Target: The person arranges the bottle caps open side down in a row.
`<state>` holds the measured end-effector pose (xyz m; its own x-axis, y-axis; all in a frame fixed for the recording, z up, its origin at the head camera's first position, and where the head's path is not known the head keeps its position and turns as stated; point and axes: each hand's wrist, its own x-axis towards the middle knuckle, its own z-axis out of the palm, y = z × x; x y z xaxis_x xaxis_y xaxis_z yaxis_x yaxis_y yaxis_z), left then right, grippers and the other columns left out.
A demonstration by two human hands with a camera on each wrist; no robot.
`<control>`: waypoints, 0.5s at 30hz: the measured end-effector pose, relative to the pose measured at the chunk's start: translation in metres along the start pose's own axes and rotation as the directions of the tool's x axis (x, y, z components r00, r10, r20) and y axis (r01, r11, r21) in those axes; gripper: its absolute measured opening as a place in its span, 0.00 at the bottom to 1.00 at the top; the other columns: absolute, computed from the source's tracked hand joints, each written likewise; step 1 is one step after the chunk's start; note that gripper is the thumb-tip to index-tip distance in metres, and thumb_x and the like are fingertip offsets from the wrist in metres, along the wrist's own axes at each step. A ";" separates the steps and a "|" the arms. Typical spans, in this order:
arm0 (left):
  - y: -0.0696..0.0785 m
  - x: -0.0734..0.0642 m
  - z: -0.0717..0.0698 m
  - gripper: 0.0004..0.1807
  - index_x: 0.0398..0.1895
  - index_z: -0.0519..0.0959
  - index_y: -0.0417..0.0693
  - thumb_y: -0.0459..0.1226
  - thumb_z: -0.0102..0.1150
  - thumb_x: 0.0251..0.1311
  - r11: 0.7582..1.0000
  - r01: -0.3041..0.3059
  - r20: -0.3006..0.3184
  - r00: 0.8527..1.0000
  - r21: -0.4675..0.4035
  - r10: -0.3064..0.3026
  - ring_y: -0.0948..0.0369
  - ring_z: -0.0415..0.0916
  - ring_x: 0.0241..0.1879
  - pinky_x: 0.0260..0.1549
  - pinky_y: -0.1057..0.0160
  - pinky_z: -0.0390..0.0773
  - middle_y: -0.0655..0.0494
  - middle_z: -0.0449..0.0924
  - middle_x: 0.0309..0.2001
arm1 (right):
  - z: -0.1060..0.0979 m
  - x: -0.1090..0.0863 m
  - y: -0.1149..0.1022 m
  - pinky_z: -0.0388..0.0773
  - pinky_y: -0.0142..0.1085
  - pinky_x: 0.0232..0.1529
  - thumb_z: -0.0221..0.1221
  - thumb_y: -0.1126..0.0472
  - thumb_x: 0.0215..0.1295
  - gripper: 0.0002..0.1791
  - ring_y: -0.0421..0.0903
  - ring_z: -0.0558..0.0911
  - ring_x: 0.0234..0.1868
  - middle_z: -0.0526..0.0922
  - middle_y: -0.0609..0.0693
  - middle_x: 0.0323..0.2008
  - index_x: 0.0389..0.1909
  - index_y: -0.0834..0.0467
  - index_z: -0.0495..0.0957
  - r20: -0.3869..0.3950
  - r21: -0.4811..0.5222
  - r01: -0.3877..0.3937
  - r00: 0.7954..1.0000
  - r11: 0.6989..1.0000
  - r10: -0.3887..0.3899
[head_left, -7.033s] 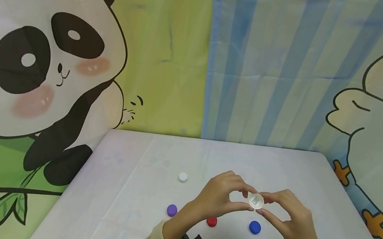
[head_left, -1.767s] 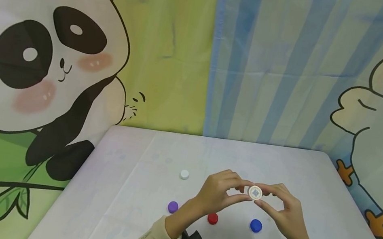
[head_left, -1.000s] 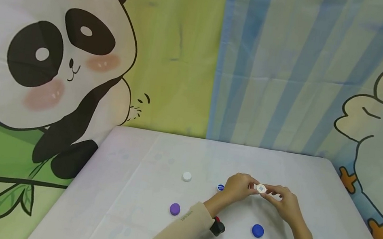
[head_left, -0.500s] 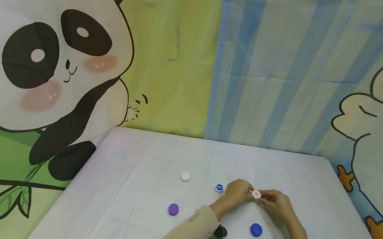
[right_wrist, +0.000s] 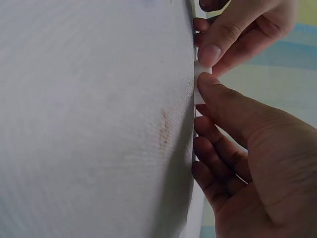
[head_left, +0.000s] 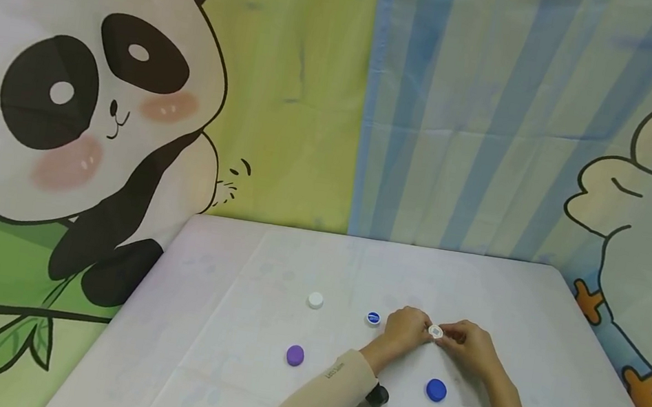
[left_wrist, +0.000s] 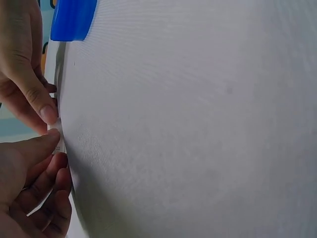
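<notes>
A small white bottle cap (head_left: pixel 436 332) with a faint printed mark on its face is low over the table, between my two hands. My left hand (head_left: pixel 406 327) pinches its left edge, and my right hand (head_left: pixel 470 347) pinches the right edge. Both thumbs, along with part of the white cap (right_wrist: pixel 201 94), show in the right wrist view, right at the table surface. Much of the cap is covered by fingers there. In front of the hands lies a blue cap (head_left: pixel 436 390). A white cap with a blue print (head_left: pixel 373 318) lies just left of my left hand.
Another white cap (head_left: pixel 315 301) and a purple cap (head_left: pixel 295 355) lie farther left on the white table (head_left: pixel 225 384). Behind the table hang a panda-printed cloth (head_left: pixel 292 87) and a blue-striped cloth (head_left: pixel 470 112).
Both hands have lowered the white cap from a raised position to near the table. The blue-printed cap has come into sight; the left arm now hides the red cap seen earlier.
</notes>
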<state>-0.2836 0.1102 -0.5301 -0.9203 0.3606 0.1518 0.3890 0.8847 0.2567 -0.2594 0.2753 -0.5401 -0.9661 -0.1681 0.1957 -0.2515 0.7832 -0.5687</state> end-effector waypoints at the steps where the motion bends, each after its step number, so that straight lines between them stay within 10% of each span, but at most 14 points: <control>1: 0.000 0.000 0.000 0.14 0.35 0.83 0.67 0.56 0.62 0.44 1.000 0.005 0.002 1.000 0.005 -0.005 0.68 0.77 0.28 0.20 0.71 0.69 0.69 0.82 0.32 | 0.000 0.000 -0.001 0.68 0.31 0.27 0.67 0.56 0.47 0.16 0.41 0.71 0.27 0.78 0.46 0.27 0.37 0.58 0.82 -0.001 0.003 -0.006 1.000 1.000 0.006; 7: 0.002 -0.004 -0.017 0.17 0.41 0.81 0.64 0.52 0.64 0.46 0.999 0.032 0.047 0.998 0.038 -0.034 0.66 0.78 0.31 0.23 0.69 0.72 0.68 0.82 0.34 | -0.007 -0.001 -0.007 0.73 0.38 0.35 0.67 0.58 0.46 0.22 0.44 0.74 0.32 0.79 0.50 0.32 0.44 0.62 0.78 0.074 -0.018 -0.049 0.996 0.999 0.050; 15: -0.003 -0.012 -0.081 0.16 0.46 0.80 0.60 0.49 0.59 0.53 0.996 -0.009 0.046 0.999 -0.088 0.013 0.70 0.75 0.30 0.22 0.73 0.70 0.70 0.81 0.31 | -0.038 -0.002 -0.031 0.73 0.48 0.40 0.65 0.53 0.50 0.33 0.52 0.77 0.39 0.79 0.59 0.38 0.53 0.68 0.70 0.225 -0.073 -0.067 0.971 0.995 0.082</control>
<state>-0.2701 0.0797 -0.4554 -0.9159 0.3857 0.1109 0.3997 0.8518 0.3385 -0.2473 0.2740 -0.4928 -0.9716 -0.2337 -0.0365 -0.1811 0.8341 -0.5211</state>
